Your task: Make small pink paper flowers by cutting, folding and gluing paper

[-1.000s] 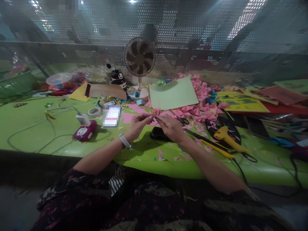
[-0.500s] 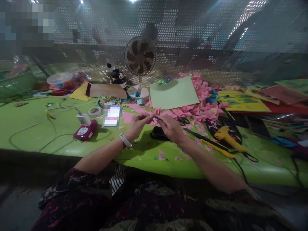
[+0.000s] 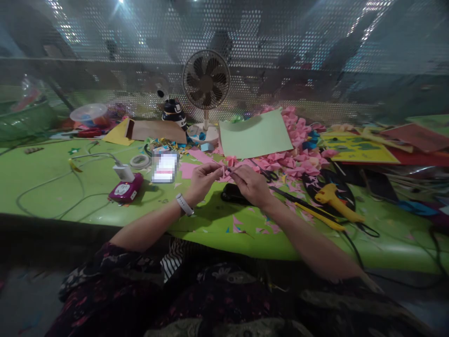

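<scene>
My left hand (image 3: 206, 181) is closed, pinching a small piece of pink paper (image 3: 226, 172) at its fingertips. Facing it, my right hand (image 3: 251, 185) pinches a thin dark tool (image 3: 229, 169) whose tip meets the paper; its kind is too small to make out. Below my right hand lies a black case (image 3: 231, 193), partly covered by it. Scissors with dark handles (image 3: 270, 176) rest just beyond that hand. Flat pink paper (image 3: 189, 170) lies beyond my left hand. Folded pink paper pieces (image 3: 296, 133) are heaped behind a light green sheet (image 3: 255, 136).
A fan (image 3: 206, 82) stands at the back. On the left are a lit phone (image 3: 164, 169), a tape roll (image 3: 140, 161) and a purple power adapter (image 3: 126, 188) with cables. To the right lie a yellow glue gun (image 3: 329, 195) and a yellow-handled cutter (image 3: 317, 215). Pink scraps litter the green table (image 3: 206, 229).
The pink paper between my fingertips has turned and shows less above them than before. Both hands stay nearly in place; the whole view has shifted slightly.
</scene>
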`<state>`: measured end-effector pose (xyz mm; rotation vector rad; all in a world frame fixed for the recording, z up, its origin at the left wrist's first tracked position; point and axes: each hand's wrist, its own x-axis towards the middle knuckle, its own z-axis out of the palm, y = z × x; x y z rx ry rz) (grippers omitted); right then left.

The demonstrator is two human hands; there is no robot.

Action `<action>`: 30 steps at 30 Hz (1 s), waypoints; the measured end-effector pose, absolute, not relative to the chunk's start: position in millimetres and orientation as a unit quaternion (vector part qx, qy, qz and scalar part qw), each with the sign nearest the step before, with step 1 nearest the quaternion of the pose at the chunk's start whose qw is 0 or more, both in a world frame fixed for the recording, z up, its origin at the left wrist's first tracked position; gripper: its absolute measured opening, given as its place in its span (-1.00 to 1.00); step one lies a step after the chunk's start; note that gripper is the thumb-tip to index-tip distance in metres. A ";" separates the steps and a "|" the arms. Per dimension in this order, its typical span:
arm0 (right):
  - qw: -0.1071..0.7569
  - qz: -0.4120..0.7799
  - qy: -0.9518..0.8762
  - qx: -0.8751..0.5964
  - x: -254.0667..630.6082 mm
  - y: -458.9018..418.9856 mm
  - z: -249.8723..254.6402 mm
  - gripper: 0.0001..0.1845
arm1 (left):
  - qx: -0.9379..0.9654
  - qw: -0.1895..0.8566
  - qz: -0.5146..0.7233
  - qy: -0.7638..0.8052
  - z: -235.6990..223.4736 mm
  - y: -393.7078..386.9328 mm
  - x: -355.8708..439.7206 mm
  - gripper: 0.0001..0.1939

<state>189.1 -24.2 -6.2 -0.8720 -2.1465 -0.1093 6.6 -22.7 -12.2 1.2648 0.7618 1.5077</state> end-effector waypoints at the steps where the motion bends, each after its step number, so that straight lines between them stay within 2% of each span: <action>1: 0.397 -0.043 -0.849 -0.346 189.1 -23.9 -6.4 -0.64 | 0.519 0.493 0.624 0.312 -12.8 -22.3 6.6 -0.69; 15: 0.366 -0.029 -0.853 -0.371 189.5 -25.4 -4.7 -0.62 | 0.528 0.477 0.627 0.317 -8.7 -25.0 7.5 -0.76; 24: 0.382 0.087 -0.856 -0.337 189.3 -28.3 2.6 -0.66 | 0.518 0.490 0.633 0.302 -6.4 -28.1 8.8 -0.73; 30: 0.363 0.164 -0.853 -0.336 188.5 -31.9 8.8 -0.70 | 0.514 0.482 0.646 0.292 -4.8 -30.7 10.3 -0.70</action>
